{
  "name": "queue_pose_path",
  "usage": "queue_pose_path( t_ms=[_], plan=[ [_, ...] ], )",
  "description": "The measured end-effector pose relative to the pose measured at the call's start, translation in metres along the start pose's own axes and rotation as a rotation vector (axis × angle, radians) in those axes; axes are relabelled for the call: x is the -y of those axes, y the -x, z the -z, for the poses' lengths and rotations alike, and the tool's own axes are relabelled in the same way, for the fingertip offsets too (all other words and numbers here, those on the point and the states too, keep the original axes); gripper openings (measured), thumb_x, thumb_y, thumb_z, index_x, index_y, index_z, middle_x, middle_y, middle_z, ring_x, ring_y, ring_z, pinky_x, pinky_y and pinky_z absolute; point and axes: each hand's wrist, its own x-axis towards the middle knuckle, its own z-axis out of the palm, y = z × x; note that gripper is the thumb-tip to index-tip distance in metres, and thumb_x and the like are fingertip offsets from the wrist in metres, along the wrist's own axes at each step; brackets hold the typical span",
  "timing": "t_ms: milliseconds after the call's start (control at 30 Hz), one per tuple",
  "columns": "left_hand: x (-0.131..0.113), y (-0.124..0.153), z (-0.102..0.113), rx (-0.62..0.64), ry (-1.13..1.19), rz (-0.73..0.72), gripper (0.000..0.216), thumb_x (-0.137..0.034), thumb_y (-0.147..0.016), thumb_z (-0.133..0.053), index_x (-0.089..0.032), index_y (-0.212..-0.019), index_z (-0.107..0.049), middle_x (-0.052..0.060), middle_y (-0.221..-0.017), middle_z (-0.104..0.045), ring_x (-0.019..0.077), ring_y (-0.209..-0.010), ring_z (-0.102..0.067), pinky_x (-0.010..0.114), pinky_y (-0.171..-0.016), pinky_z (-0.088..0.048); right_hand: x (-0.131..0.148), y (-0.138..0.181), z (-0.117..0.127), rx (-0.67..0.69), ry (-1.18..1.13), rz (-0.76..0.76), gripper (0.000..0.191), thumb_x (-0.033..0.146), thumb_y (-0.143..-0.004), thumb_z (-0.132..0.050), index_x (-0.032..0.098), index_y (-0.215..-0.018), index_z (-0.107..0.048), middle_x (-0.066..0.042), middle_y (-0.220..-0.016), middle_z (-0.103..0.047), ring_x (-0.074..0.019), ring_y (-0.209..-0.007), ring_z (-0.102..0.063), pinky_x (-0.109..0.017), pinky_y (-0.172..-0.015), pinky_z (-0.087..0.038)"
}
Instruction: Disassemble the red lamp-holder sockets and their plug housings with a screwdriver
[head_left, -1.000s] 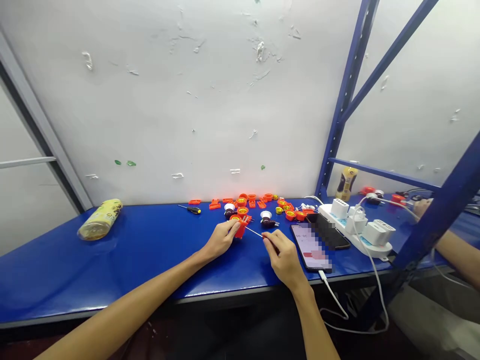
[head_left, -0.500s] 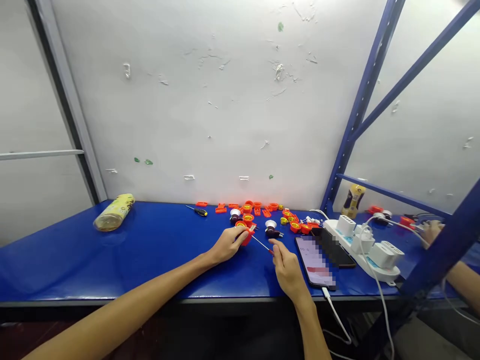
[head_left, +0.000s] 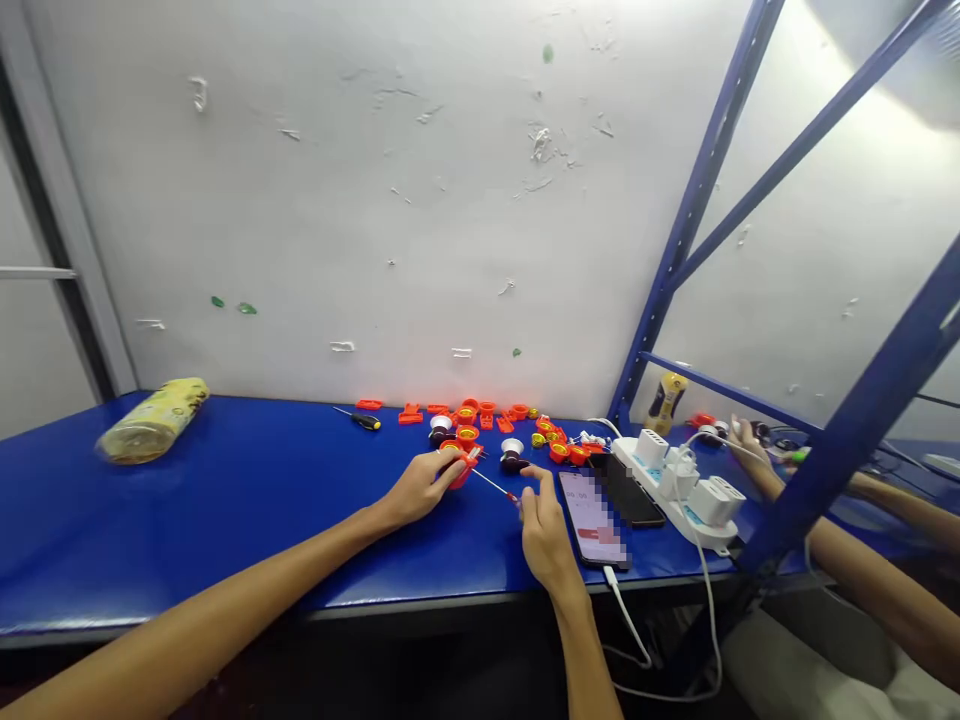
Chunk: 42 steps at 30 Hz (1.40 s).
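My left hand [head_left: 421,486] is closed around an orange plastic part [head_left: 462,472] with a pale piece at its upper edge. In my right hand [head_left: 546,530] is a screwdriver [head_left: 490,482], its handle mostly hidden by the fingers. The thin shaft points left and up, with its tip at the orange part; whether it touches a screw is too small to tell. My right index finger is stretched forward. Just beyond the hands lie a white-and-black round piece [head_left: 513,456], a second one [head_left: 440,431] and an orange ring-like part with a yellow inside [head_left: 467,436].
Several orange parts [head_left: 410,414] lie along the wall. Another screwdriver [head_left: 364,421] rests left of them. At right are a phone [head_left: 595,520], a dark phone [head_left: 636,500] and a power strip [head_left: 712,530] with cables. A bottle [head_left: 156,422] lies far left. Beyond the blue frame are another person's hands.
The camera view has swung to the right, so everything sits further left. My left hand still holds the orange part and my right hand the screwdriver; the right index finger is more raised.
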Motion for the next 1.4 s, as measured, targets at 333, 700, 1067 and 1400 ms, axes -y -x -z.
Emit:
queue_pose_path(
  t_ms=[333,700,1067,1400],
  plan=[
    [0.000,-0.001,0.001,0.002,-0.011,-0.010,0.027,-0.036,-0.100,-0.061,-0.015,-0.117,-0.064,0.008,-0.115,-0.067,0.0217,-0.098,-0.067,0.041,-0.086,-0.058,-0.005,-0.002,0.001,-0.022,-0.120,-0.051,0.033,0.045,-0.101,-0.056,0.016,-0.117,-0.060,-0.003,-0.097,-0.065,-0.0114,-0.071,-0.062,-0.027,-0.061,-0.055],
    [-0.005,0.004,-0.002,0.029,-0.008,0.037,0.028,-0.036,-0.100,-0.061,-0.015,-0.118,-0.063,0.008,-0.117,-0.066,0.0220,-0.099,-0.067,0.042,-0.086,-0.058,-0.007,0.003,0.002,0.028,-0.062,-0.033,0.033,0.046,-0.100,-0.057,0.017,-0.115,-0.061,-0.003,-0.099,-0.066,-0.0133,-0.075,-0.064,-0.030,-0.067,-0.056],
    [-0.006,0.006,-0.003,0.022,0.027,0.045,0.028,-0.036,-0.100,-0.061,-0.015,-0.119,-0.063,0.008,-0.117,-0.066,0.0218,-0.098,-0.067,0.041,-0.085,-0.059,-0.007,0.004,0.003,-0.019,0.088,0.083,0.043,0.053,-0.100,-0.053,0.018,-0.126,-0.056,-0.002,-0.095,-0.063,-0.0140,-0.075,-0.062,-0.032,-0.069,-0.054],
    [-0.008,0.016,-0.008,0.038,-0.047,0.129,0.027,-0.035,-0.100,-0.061,-0.016,-0.119,-0.063,0.008,-0.119,-0.066,0.0224,-0.101,-0.067,0.042,-0.087,-0.058,-0.020,0.011,0.003,-0.056,0.146,0.008,0.056,0.062,-0.090,-0.050,0.021,-0.129,-0.051,-0.002,-0.084,-0.060,-0.0235,-0.080,-0.063,-0.037,-0.074,-0.050]
  ],
)
